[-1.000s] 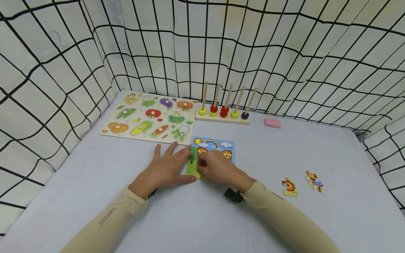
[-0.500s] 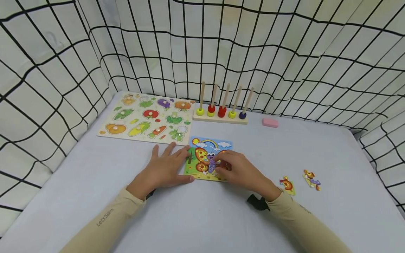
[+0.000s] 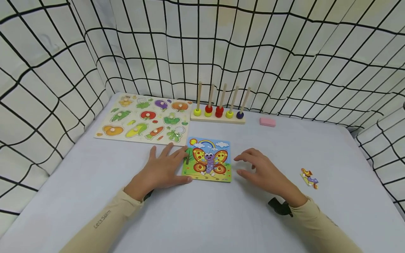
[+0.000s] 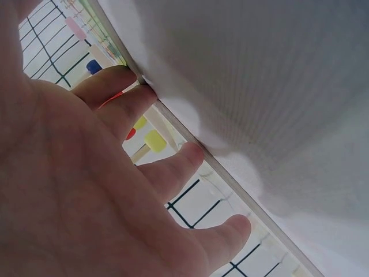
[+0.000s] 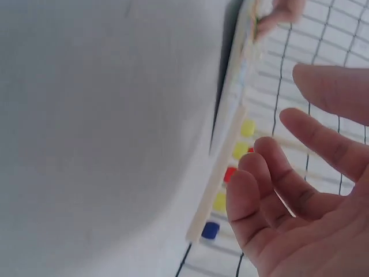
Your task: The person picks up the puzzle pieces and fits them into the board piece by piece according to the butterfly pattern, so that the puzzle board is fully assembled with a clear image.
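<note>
A small square butterfly puzzle (image 3: 207, 160) lies flat on the white table, its picture showing a sun, a rainbow and a purple-bodied butterfly. My left hand (image 3: 161, 168) rests with spread fingers at the puzzle's left edge, fingertips touching it. To the right of the puzzle, my right hand (image 3: 264, 172) is held above the table with fingers loosely bent and apart. The right wrist view shows nothing between the fingers of that right hand (image 5: 300, 190). One loose puzzle piece (image 3: 309, 178) with a purple and orange figure lies farther right.
Behind the left hand lies a vegetable peg puzzle board (image 3: 143, 118). A wooden bead stacker (image 3: 218, 118) with upright pegs stands at the back, and a pink block (image 3: 267, 122) lies to its right. Black netting (image 3: 218, 65) borders the table.
My right hand has lifted off the puzzle and moved right, uncovering the butterfly. A second loose piece seen earlier is now hidden behind the right hand or wrist. The left hand stays at the edge.
</note>
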The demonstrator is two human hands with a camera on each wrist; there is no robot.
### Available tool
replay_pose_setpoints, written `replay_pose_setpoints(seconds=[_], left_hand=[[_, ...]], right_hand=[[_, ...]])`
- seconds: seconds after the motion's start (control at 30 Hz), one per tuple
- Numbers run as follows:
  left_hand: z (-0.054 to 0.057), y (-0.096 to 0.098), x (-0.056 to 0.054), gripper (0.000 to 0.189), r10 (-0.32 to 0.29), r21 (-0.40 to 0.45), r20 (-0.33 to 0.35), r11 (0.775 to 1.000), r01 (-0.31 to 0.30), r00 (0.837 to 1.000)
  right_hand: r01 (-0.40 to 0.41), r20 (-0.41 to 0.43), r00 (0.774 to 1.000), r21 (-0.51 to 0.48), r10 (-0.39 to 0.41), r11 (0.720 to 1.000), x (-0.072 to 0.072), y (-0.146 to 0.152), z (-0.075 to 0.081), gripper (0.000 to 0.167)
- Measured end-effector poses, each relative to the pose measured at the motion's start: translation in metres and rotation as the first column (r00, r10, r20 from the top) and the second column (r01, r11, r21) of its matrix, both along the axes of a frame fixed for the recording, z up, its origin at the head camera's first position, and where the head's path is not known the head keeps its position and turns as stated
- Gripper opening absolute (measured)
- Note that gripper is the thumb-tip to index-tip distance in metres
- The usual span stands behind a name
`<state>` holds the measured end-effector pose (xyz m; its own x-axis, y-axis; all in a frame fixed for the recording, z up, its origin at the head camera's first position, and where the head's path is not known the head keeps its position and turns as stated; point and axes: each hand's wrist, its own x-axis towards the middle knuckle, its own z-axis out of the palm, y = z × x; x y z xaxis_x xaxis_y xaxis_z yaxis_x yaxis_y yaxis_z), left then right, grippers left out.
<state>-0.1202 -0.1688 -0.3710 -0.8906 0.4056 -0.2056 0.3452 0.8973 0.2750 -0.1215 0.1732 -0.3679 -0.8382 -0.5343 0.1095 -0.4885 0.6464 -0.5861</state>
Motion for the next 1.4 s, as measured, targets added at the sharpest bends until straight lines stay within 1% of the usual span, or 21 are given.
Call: replay_pose_setpoints(seconds=[0.3,0.47,0.53,0.67,0.77,0.97,1.07,1.17,1.23,1.4], left_hand=[[-0.002,-0.001,0.000,0.087,-0.004,0.010,0.001,1.000,0.004,1.000],[-0.003,-0.001,-0.001,0.087,-0.007,0.007,0.001,1.000,0.007,1.000],[-0.003,0.000,-0.002,0.088,-0.006,0.004,0.005,1.000,0.006,1.000],[-0.004,0.000,-0.003,0.088,0.000,-0.001,0.009,1.000,0.000,1.000],[-0.005,-0.001,-0.004,0.088,0.001,-0.003,0.008,1.000,-0.001,1.000],[-0.006,0.000,-0.004,0.089,0.007,0.007,0.013,1.000,-0.007,1.000],[-0.006,0.000,-0.004,0.090,0.008,0.008,0.015,1.000,-0.008,1.000],[-0.006,-0.001,-0.004,0.091,0.005,0.010,0.014,1.000,-0.005,1.000],[-0.005,-0.001,-0.004,0.091,0.003,0.010,0.012,1.000,-0.004,1.000],[-0.002,0.001,-0.002,0.092,0.002,0.012,0.016,1.000,-0.002,1.000]], right_hand=[[0.047,-0.043,0.998,0.015,-0.047,0.999,0.004,0.041,0.006,0.035],[0.044,-0.087,0.995,0.024,-0.042,0.999,0.010,0.065,0.008,0.035],[0.047,-0.081,0.996,0.029,-0.045,0.998,0.013,0.074,0.009,0.032],[0.067,-0.017,0.998,0.046,-0.066,0.997,0.018,0.088,0.009,0.027],[0.078,0.021,0.997,0.061,-0.079,0.995,0.021,0.096,0.007,0.026],[0.084,0.042,0.995,0.079,-0.088,0.993,0.027,0.106,0.004,0.027],[0.094,0.049,0.994,0.105,-0.100,0.990,0.030,0.110,0.002,0.029],[0.093,0.041,0.994,0.122,-0.098,0.988,0.032,0.115,-0.002,0.030],[0.085,0.020,0.996,0.130,-0.088,0.988,0.032,0.117,-0.006,0.032],[0.060,-0.025,0.998,0.115,-0.057,0.992,0.034,0.121,-0.014,0.038]])
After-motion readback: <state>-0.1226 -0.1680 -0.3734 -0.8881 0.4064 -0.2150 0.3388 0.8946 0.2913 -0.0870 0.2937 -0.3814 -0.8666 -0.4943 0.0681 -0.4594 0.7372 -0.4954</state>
